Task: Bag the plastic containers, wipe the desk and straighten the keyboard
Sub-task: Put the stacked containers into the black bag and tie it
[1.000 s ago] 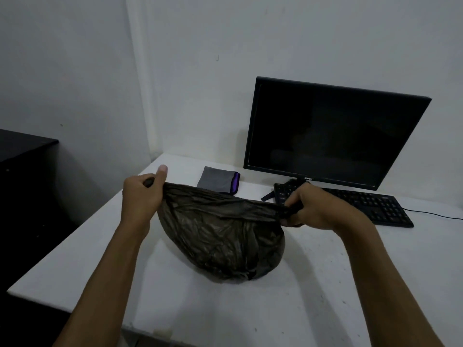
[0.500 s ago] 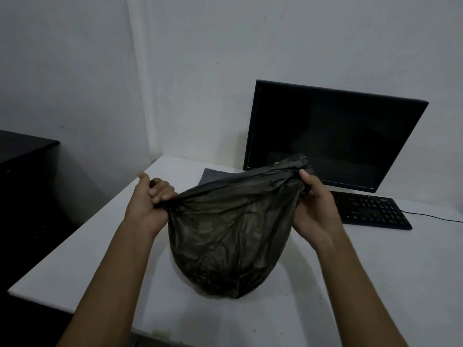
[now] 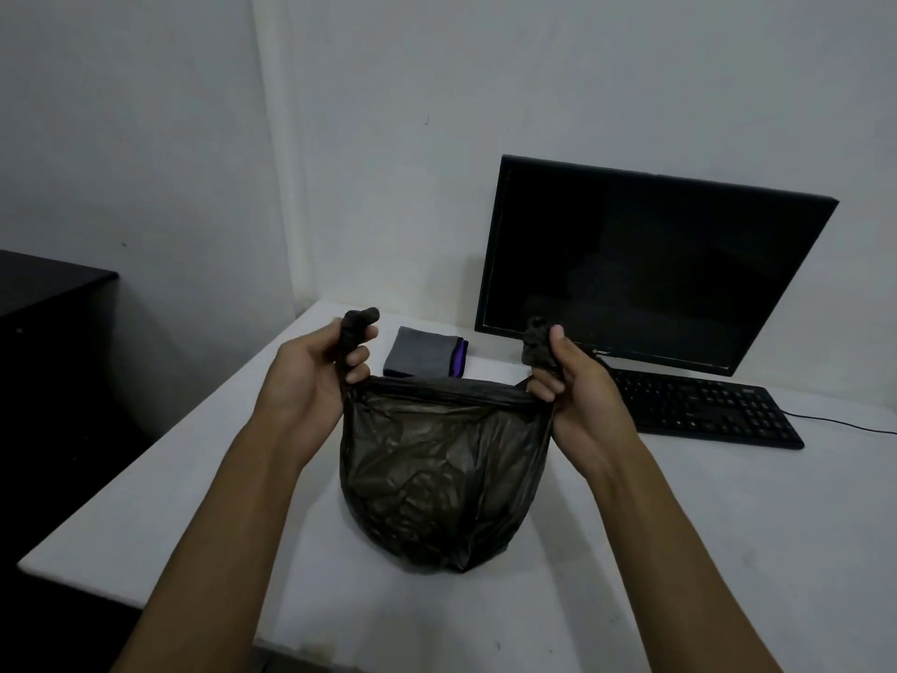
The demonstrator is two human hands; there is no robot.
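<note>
A dark, bulging plastic bag (image 3: 444, 478) rests on the white desk (image 3: 728, 551) in front of me. My left hand (image 3: 310, 376) grips the bag's left handle, which sticks up above my fingers. My right hand (image 3: 573, 376) grips the right handle the same way. The bag's mouth is pulled taut between both hands. What is inside the bag is hidden. A folded grey cloth (image 3: 422, 352) with a purple edge lies behind the bag. A black keyboard (image 3: 704, 410) lies slightly askew to the right, below the monitor.
A black monitor (image 3: 645, 264), switched off, stands at the back against the wall. The keyboard's cable (image 3: 844, 425) runs off to the right. A dark cabinet (image 3: 43, 342) stands left of the desk. The desk's left and near edges are close to the bag.
Both hands shifted from bunching the bag's rim to holding its two handles upright and apart. The bag's mouth, raised on the right before, is now level and stretched.
</note>
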